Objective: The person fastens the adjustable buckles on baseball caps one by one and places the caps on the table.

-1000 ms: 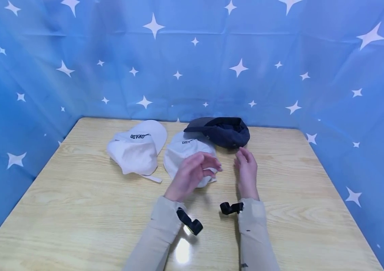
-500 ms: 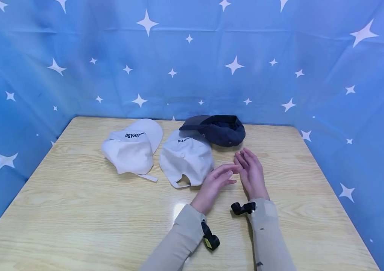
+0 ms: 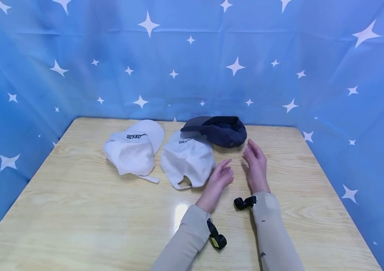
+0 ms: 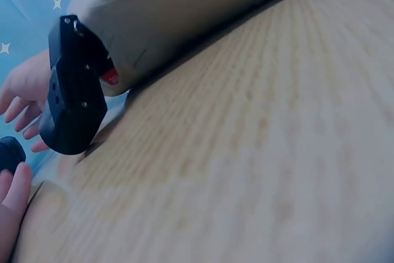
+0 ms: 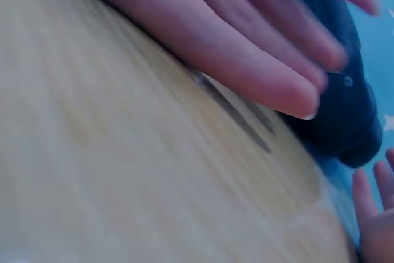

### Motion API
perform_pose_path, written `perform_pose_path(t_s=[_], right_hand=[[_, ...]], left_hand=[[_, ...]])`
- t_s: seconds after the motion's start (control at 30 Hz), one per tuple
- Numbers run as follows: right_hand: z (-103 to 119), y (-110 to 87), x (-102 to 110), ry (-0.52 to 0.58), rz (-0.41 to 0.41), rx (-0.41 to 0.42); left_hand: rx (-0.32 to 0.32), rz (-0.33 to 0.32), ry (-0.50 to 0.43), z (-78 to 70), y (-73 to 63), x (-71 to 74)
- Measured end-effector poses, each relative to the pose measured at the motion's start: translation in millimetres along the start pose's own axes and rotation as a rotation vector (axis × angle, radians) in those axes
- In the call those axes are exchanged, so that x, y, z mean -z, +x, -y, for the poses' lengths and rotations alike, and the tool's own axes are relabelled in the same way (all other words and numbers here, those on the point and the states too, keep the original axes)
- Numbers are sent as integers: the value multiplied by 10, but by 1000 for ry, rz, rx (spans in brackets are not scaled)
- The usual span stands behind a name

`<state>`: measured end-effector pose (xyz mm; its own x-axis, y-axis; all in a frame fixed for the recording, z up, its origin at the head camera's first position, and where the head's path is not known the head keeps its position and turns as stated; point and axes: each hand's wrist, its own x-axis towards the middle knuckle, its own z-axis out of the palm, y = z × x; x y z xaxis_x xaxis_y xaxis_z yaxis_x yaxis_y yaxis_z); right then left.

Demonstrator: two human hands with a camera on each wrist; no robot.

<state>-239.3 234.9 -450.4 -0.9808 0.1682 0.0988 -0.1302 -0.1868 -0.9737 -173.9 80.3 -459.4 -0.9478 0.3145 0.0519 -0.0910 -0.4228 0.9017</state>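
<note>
Three caps lie at the back of the wooden table (image 3: 76,210): a white cap (image 3: 132,150) on the left, a second white cap (image 3: 187,160) in the middle, and a dark navy cap (image 3: 222,131) behind it. My left hand (image 3: 221,177) hovers just right of the middle white cap, fingers relaxed, holding nothing. A little further right, my right hand (image 3: 255,160) stands on its edge with straight fingers and is empty, its fingertips just short of the navy cap (image 5: 335,90). The right wrist view shows those fingers (image 5: 258,60) low over the wood.
Blue star-printed cloth (image 3: 192,56) walls the table on three sides. Small black wrist cameras (image 3: 217,235) sit on both beige sleeves. Bare wood stretches across the front and left of the table.
The two hands, almost touching half a second ago, have drawn apart. The right hand has moved toward the navy cap; the left has come back from over the middle white cap.
</note>
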Motion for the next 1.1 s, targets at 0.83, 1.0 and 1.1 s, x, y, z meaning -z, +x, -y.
perform_pose_path(t_s=[0.83,1.0,1.1], right_hand=[[102,152,-213,-1195,221,242],[128,112,-259,-1192,180,320],[157,93,-269,-1129,83,368]], left_hand=[[82,-108,-228,19,82,27],[81,-119,-244,30,104,37],[75,-107,-257,37,115,38]])
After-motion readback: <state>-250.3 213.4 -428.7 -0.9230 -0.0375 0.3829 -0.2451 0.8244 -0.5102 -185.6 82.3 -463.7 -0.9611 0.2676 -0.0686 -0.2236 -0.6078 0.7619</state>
